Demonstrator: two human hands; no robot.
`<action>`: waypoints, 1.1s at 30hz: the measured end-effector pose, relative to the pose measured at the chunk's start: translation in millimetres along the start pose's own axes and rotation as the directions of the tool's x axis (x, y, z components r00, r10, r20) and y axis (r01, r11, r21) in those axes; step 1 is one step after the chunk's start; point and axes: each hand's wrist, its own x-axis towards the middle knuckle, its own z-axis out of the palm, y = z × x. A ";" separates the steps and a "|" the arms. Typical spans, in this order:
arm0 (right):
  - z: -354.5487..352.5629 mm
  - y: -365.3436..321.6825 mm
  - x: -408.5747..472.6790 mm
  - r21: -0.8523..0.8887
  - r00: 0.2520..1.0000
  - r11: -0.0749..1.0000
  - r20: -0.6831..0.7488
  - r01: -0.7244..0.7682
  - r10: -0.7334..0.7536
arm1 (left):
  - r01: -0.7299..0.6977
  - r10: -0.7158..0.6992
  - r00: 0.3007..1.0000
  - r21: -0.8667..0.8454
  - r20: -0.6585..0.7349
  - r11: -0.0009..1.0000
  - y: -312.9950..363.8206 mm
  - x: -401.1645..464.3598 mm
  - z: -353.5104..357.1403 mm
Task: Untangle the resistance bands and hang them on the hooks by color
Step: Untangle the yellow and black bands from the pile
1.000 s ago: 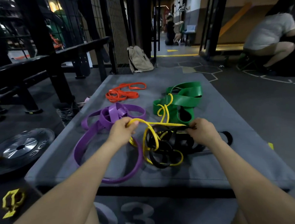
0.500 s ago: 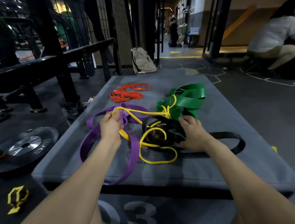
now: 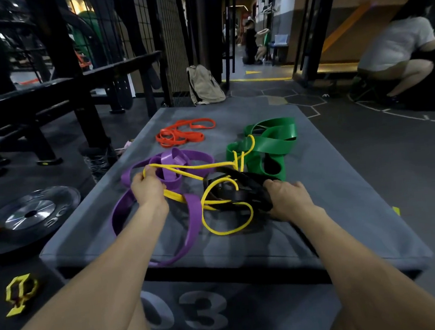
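Observation:
A thin yellow band (image 3: pixel 228 231) loops across the grey padded box (image 3: pixel 344 201), threaded through a bunched black band (image 3: pixel 241 189) and over a wide green band (image 3: pixel 269 140). My left hand (image 3: pixel 148 188) grips one end of the yellow band above the purple band (image 3: pixel 189 219), pulling it taut to the left. My right hand (image 3: pixel 289 198) grips the black bundle and holds it down. An orange band (image 3: pixel 180 135) lies coiled apart at the far side. No hooks are in view.
A weight plate (image 3: pixel 33 213) lies on the floor at left beside a black rack (image 3: pixel 81 97). A beige backpack (image 3: pixel 204 87) leans behind the box. A person (image 3: pixel 395 54) crouches at far right, another stands down the corridor.
My left hand has drawn the yellow band further left and away from me, stretching it. My right hand has gathered the black band into a tighter bundle; its outer loop no longer lies spread at right.

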 end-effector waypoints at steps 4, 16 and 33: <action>-9.4 6.2 -5.6 0.048 0.963 0.999 -0.269 0.011 0.002 | -0.064 0.064 0.998 0.012 -0.021 0.998 -1.8 5.8 -1.2; -8.7 14.8 -2.6 0.204 0.929 0.977 -0.369 0.065 0.015 | -0.430 0.366 0.892 0.749 0.266 0.504 1.2 -21.2 -4.4; -14.3 60.0 -4.9 0.117 0.790 0.993 -0.609 0.011 0.063 | -0.740 0.063 0.664 0.641 0.745 0.205 -29.1 -39.3 19.6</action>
